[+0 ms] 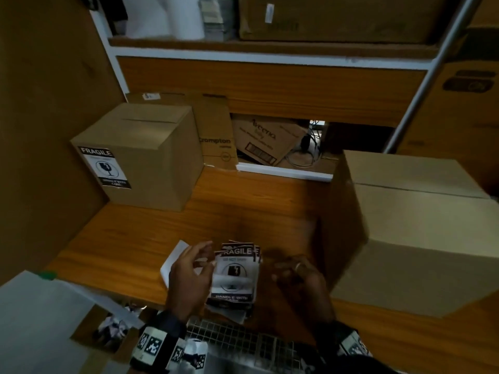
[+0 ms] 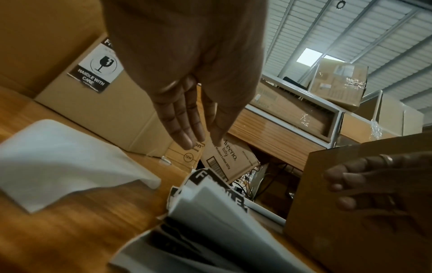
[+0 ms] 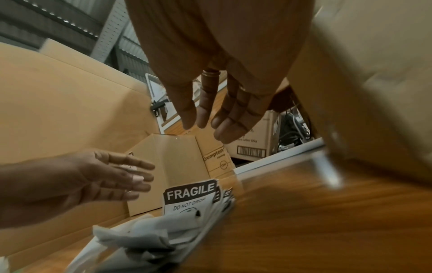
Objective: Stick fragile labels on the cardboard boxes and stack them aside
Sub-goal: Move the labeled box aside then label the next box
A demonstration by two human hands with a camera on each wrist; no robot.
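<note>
Hovering w/ slack fingers, left hand [image 1: 189, 276] & right hand [image 1: 299, 276] flank label stack [image 1: 235, 276]; wrist views show palms.

Dim, warm-toned frames with dark, curved edges; motion blur smears the right hand [image 1: 299, 276] and nearby cardboard.

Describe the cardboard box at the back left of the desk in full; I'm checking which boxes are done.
The plain brown closed cardboard box stands upright on the wooden desk, in its back left corner. Its top flaps meet at a seam. One black-and-white fragile label, with a broken-glass symbol and "HANDLE WITH CARE", is stuck on its left-facing side. Neither hand touches it.
</note>
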